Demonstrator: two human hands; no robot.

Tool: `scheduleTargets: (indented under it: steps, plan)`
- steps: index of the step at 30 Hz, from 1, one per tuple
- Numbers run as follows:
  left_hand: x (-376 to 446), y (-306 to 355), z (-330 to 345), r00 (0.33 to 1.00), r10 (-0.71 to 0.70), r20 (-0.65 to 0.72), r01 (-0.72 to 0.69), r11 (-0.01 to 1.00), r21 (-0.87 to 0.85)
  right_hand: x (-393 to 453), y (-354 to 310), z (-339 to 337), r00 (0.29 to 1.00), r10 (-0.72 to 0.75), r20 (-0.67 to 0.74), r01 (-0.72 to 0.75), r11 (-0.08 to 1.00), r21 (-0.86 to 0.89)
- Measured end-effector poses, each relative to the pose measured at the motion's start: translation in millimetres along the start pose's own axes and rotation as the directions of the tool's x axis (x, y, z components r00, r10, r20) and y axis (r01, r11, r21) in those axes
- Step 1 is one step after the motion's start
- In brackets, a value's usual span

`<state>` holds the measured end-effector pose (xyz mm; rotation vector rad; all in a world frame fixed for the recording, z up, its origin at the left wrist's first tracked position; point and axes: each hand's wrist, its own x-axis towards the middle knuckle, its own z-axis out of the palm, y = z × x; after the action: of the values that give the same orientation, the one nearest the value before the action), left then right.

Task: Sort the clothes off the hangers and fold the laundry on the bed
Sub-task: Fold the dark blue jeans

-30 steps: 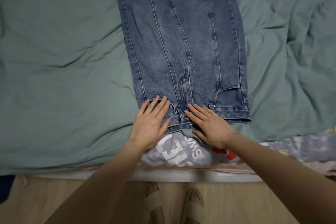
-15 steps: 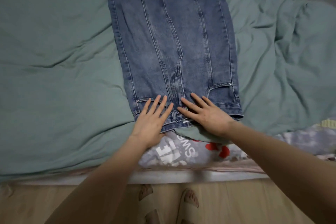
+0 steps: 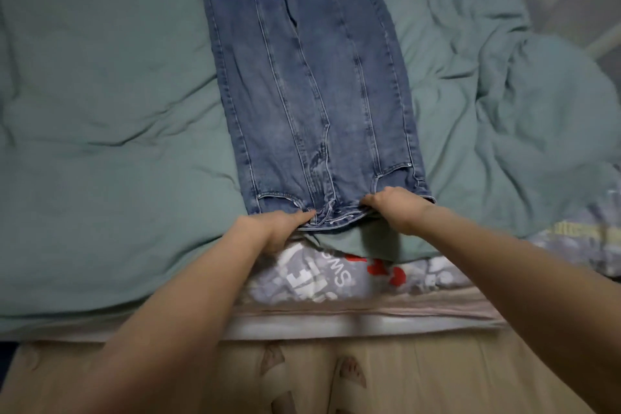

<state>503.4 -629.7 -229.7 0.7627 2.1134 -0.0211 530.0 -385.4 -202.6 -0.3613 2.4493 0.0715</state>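
Jeans (image 3: 312, 104), blue denim, lie flat on the green duvet (image 3: 100, 111) of the bed, waistband toward the person and raw-edged hems at the far end. 2 long vertical seams run down each visible panel, and the fly seam curves toward the waistband between the 2 hands. The garment extends straight away from both hands, slightly angled to the left at its far end.

Left hand (image 3: 279, 228): it grips the waistband just left of the fly, fingers curled and tucked under the denim edge, thumb on top. A front pocket opening lies just beyond its knuckles.

Right hand (image 3: 396, 208): it grips the waistband just right of the fly, fingers curled over the edge, knuckles up. A second pocket opening with a small rivet lies just beyond and to the right of it. The 2 hands are near each other, separated only by the fly section of the waistband.

Beneath and just behind both wrists, a grey printed cloth (image 3: 322, 276) with white lettering and red shapes shows at the near edge of the bed; a flap of the duvet overlaps it below the right hand. A similar printed fabric appears further to the right of the right forearm. The duvet is smooth to the left of the left hand and heavily rumpled to the right of the right hand. Behind both forearms, a pale wooden floor (image 3: 437, 380) is visible, with 2 slippered feet (image 3: 349, 373) between the arms.
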Motion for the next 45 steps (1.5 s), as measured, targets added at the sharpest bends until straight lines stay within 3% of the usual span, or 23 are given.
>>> scheduleTargets:
  steps: [3, 9, 15, 21, 26, 30, 34, 37, 42, 45]
  plan:
    - [-23.0, 4.1, -16.9, 0.998, -0.001, -0.057, 0.001, 1.0, 0.004, -16.7, -7.8, -25.3, 0.999, 0.009, -0.045, -0.008, 1.0, 0.013]
    - [-55.2, 17.1, -19.1, 0.962, -0.075, -0.263, 0.027, 0.983, -0.181, -45.5, -12.3, -70.4, 0.987, -0.021, -0.159, 0.034, 0.996, 0.079]
    - [-26.9, 45.3, 3.3, 0.818, -0.232, -0.526, 0.154, 0.97, -0.189, -42.8, -7.4, -63.4, 0.972, -0.029, -0.234, 0.076, 0.978, 0.193]
    - [20.2, 41.7, 23.6, 0.798, -0.073, -0.598, 0.075, 0.997, -0.023, -23.1, 8.0, 2.5, 0.948, 0.044, -0.315, 0.038, 0.967, 0.25]
    - [34.7, 35.3, 23.8, 0.849, 0.054, -0.526, -0.038, 0.998, 0.042, 0.1, 7.5, 39.6, 0.949, 0.104, -0.299, -0.094, 0.994, 0.046]
    - [31.2, 32.3, 15.1, 0.88, 0.071, -0.47, -0.051, 0.997, 0.055, 5.7, 6.6, 36.6, 0.988, 0.077, -0.131, -0.068, 0.995, 0.072]
    - [-5.2, 47.9, -9.2, 0.903, 0.108, -0.415, -0.108, 0.994, 0.024, -20.5, 1.3, 0.6, 0.999, 0.004, -0.044, -0.008, 0.996, -0.086]
    - [-56.6, 68.0, -23.2, 0.937, 0.156, -0.313, -0.17, 0.985, -0.017, -66.6, -12.7, -27.8, 0.997, -0.046, 0.063, 0.047, 0.999, -0.022]
    - [-140.1, 105.0, -24.5, 0.985, 0.135, -0.108, -0.149, 0.979, -0.138, -135.8, -39.7, -47.4, 0.964, -0.063, 0.257, 0.04, 0.995, 0.095]
    - [-182.0, 136.2, -11.4, 0.992, 0.128, -0.002, -0.126, 0.974, -0.186, -170.0, -55.4, -38.7, 0.924, -0.083, 0.373, 0.069, 0.996, 0.05]
